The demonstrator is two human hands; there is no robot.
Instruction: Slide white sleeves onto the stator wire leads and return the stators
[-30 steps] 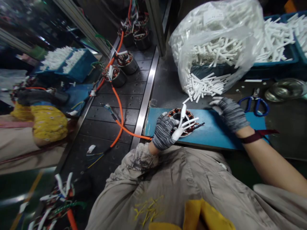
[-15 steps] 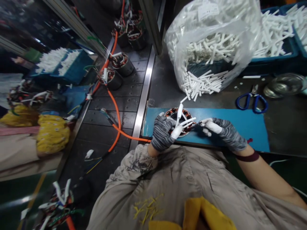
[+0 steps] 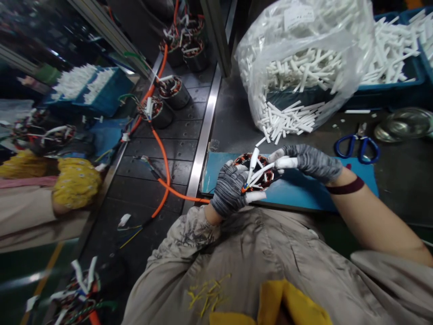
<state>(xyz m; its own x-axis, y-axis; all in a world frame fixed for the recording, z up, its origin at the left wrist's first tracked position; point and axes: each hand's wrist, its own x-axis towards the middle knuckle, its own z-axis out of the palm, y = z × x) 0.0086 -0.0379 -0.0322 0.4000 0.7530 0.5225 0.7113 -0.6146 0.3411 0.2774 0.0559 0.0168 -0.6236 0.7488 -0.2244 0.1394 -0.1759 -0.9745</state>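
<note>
A motor stator (image 3: 241, 159) with copper windings lies on the blue mat (image 3: 306, 192) close to my body. White insulating sleeves (image 3: 254, 159) and thin wires stick up from it. My left hand (image 3: 231, 188), in a grey striped glove with white fingertips, grips the stator's left side, its thumb stretched along the near edge. On the other side, my right hand (image 3: 302, 162), gloved alike, pinches the end of a white sleeve (image 3: 265, 170) above the stator's right rim. Its fingertips partly hide that end.
Behind the mat, a clear plastic bag (image 3: 250, 81) spills white sleeves. Blue scissors (image 3: 357, 146) and a glass dish (image 3: 402, 124) are at right. To the left, a conveyor (image 3: 182, 149) carries stators and an orange cable (image 3: 165, 155). A co-worker's yellow sleeve (image 3: 76, 183) is beyond it.
My right hand has moved left, from the dark wire ends beside the stator to a sleeve over its rim. My left thumb has come off the sleeves and now points right.
</note>
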